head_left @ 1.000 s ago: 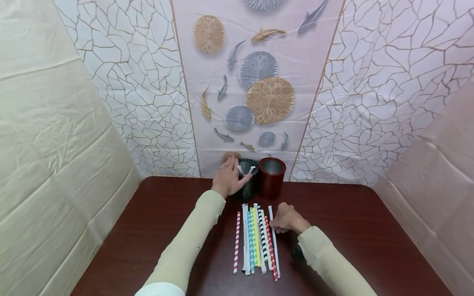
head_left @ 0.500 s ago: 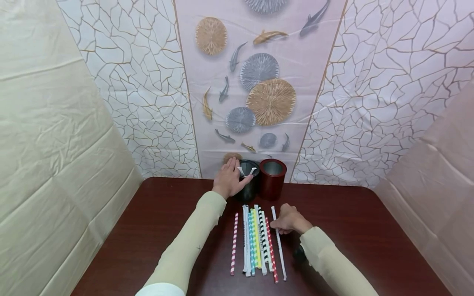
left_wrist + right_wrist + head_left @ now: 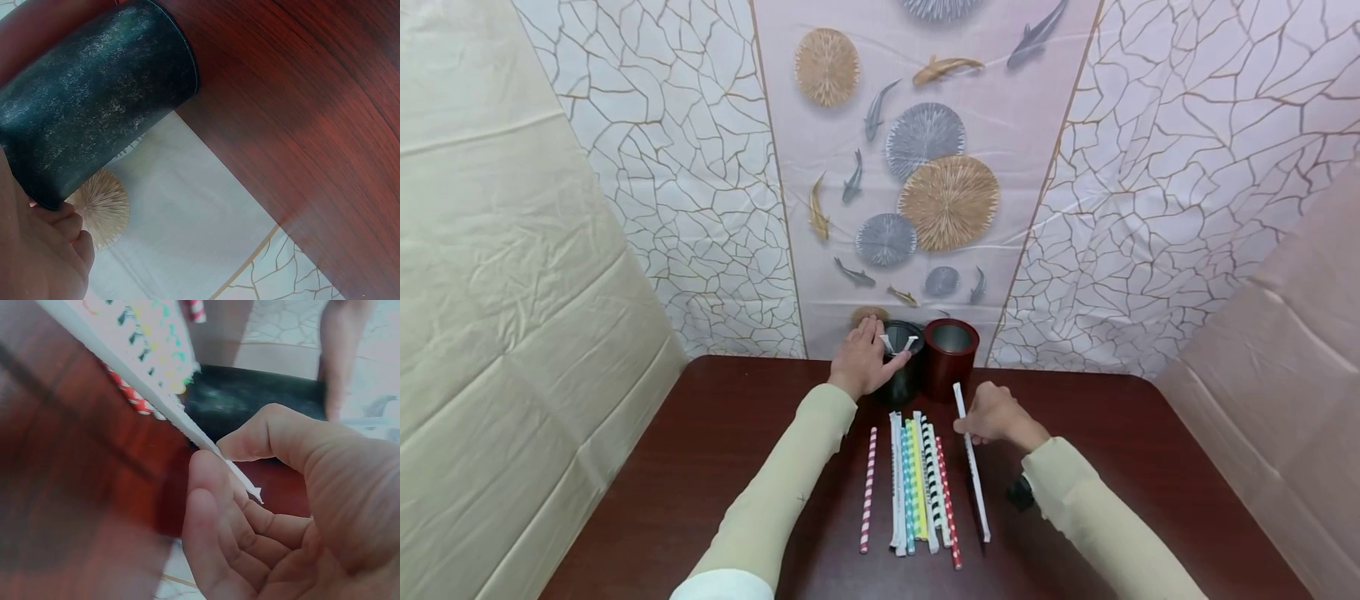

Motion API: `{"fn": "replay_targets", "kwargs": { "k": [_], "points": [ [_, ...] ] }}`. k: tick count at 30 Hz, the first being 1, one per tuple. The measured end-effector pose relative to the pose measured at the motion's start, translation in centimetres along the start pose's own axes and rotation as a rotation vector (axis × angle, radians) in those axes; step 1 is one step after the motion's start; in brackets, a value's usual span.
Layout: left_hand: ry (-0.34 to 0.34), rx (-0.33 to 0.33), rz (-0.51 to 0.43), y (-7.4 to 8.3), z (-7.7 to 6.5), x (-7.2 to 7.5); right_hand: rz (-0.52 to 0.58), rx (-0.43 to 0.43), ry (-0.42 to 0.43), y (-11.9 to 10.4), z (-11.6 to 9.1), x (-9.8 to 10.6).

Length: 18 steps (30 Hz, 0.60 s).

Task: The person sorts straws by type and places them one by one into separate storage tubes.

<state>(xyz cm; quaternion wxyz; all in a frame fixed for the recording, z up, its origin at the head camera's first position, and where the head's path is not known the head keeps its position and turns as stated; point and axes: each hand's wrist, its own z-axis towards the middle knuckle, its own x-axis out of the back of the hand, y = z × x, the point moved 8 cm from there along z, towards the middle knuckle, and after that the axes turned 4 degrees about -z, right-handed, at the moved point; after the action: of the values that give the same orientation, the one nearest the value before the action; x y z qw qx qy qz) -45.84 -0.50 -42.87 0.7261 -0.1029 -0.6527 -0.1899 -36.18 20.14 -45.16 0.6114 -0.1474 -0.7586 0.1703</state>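
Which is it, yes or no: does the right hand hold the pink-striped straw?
No, the right hand pinches a white straw; the pink-striped straw lies apart.

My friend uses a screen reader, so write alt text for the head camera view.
A person's right hand pinches a white straw beside a row of colorful straws on a dark reddish table. The left hand holds a black cup, next to a red cup.

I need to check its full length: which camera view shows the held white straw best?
The head view: both ends of the white straw are visible, with the right hand pinching it. The right wrist view shows the pinch closely, but the frame cuts off one end. The left wrist view misses it.
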Motion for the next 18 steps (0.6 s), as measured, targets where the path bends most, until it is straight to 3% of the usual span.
{"fn": "replay_targets", "kwargs": {
  "k": [7, 11, 18],
  "points": [
    [-0.026, 0.012, 0.012, -0.2, 0.2, -0.3, -0.043, 0.079, 0.044, -2.1, -0.6, 3.7],
    [-0.006, 0.002, -0.004, 0.0, 0.0, -0.2, -0.066, 0.153, 0.087, -3.6, -0.9, 6.0],
    [0.021, -0.011, -0.015, 0.0, -0.1, 0.0, -0.046, 0.266, 0.251, -6.3, -1.4, 10.8]
  ]
}}
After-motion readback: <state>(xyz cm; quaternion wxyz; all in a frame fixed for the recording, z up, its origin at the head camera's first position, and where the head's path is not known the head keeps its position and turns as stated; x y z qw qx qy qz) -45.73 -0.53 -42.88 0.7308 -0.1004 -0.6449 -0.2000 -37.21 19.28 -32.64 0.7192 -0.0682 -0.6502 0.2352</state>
